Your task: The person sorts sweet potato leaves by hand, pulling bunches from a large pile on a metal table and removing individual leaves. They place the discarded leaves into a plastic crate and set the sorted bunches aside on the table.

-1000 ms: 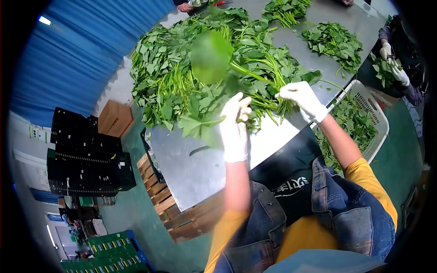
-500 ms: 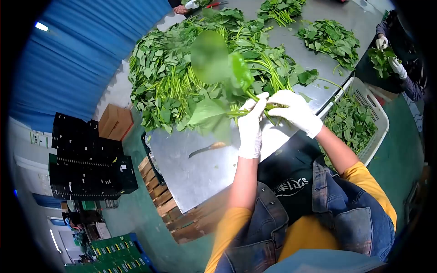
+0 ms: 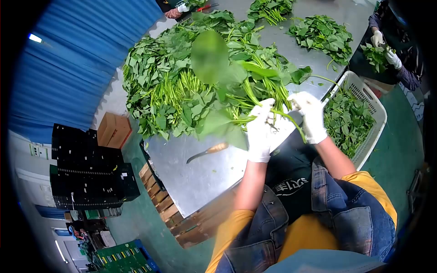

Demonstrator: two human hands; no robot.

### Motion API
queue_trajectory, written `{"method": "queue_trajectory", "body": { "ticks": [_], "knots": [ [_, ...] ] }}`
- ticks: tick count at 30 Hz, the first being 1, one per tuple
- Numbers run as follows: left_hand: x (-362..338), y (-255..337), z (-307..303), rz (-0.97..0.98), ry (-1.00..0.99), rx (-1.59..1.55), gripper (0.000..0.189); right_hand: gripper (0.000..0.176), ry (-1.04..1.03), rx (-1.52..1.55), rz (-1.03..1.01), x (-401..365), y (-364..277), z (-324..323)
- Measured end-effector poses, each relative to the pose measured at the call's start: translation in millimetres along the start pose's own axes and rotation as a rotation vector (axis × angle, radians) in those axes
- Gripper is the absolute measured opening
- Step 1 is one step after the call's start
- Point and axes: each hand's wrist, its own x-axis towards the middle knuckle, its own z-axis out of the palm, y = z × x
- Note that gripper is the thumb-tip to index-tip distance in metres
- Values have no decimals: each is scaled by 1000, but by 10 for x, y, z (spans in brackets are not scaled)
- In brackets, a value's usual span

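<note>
My left hand (image 3: 259, 132), in a white glove, is closed around a small bunch of leafy green stems (image 3: 249, 93). One long stem (image 3: 291, 119) sticks out of the bunch to the right, its cut end hanging near my right wrist. My right hand (image 3: 310, 117), also gloved, is beside that stem with its fingers curled; whatever they hold is hidden. Beyond both hands spreads a large heap of leafy greens (image 3: 182, 86). A knife with a curved blade and wooden handle (image 3: 217, 148) lies on the metal table (image 3: 191, 182) left of my left hand.
Smaller piles of greens (image 3: 321, 36) are farther back on the table. At the right stands a white crate (image 3: 380, 107) of greens. Two co-workers' gloved hands (image 3: 392, 59) hold greens beyond it. Black crates (image 3: 86, 168), a cardboard box (image 3: 114, 130) and a wooden pallet (image 3: 161, 198) are at left.
My right hand has moved right, away from my left hand, and its fingers have curled in. The long stem now shows between the hands. The view has shifted slightly.
</note>
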Motion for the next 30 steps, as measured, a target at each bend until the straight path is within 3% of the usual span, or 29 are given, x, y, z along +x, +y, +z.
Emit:
{"method": "queue_trajectory", "body": {
  "ticks": [2, 3, 5, 6, 7, 9, 10, 11, 13, 14, 15, 17, 18, 19, 21, 22, 26, 27, 29, 30],
  "knots": [
    [-101, -384, 409, -283, -140, 57, 17, 23, 180, -192, -111, 124, 368, -333],
    [-341, -971, 829, -547, -111, -749, 17, 30, 219, -253, -192, 257, 561, -535],
    [-189, -925, 638, 283, -189, 759, 18, 39, 358, 1135, 445, 472, 469, -716],
    [-226, -975, 635, 145, -112, 483, 18, 42, 321, 1245, 524, 548, 380, -734],
    [-250, -1005, 656, 141, -109, 485, 18, 42, 315, 1245, 524, 556, 405, -676],
    [-268, -973, 645, -591, 122, -1133, 19, 44, -108, 695, 332, 505, 460, -498],
    [-261, -915, 586, -943, 248, -1946, 20, 45, -214, 505, 407, 487, 219, -389],
    [-237, -832, 455, -944, 248, -1943, 20, 46, -301, 262, 455, 512, 32, -268],
    [-184, -690, 170, -823, 205, -2023, 23, 49, -218, 180, 236, 529, 101, -54],
    [-216, -749, 266, -955, 202, -2243, 23, 51, -152, 143, 264, 589, 222, -12],
    [-236, -740, 285, -952, 205, -2239, 23, 51, -154, 147, 263, 642, 258, 23],
    [-297, -735, 303, -835, 231, -1827, 25, 51, -93, 47, 200, 709, 322, 64],
    [-299, -737, 260, -799, 147, -1578, 25, 45, -108, 7, 190, 717, 281, 68],
    [-298, -755, 239, -798, 143, -1578, 25, 45, -104, 7, 190, 725, 298, 83],
    [-300, -776, 203, -945, 217, -2149, 24, 35, -106, -94, 54, 714, 333, 98],
    [-304, -780, 174, -923, 192, -2179, 22, 27, -91, -99, 74, 707, 327, 129],
    [-198, -505, -87, -836, 490, -1972, 19, 26, -134, -579, -120, 746, 268, 277],
    [-214, -532, -93, -836, 486, -1973, 19, 25, -145, -622, -116, 757, 249, 334],
    [-237, -619, -114, -805, 492, -2023, 19, 32, -204, -847, -112, 829, 221, 447],
    [-224, -528, -118, -795, 575, -1971, 26, 40, -162, -914, -238, 848, 302, 515]
  ]
}}
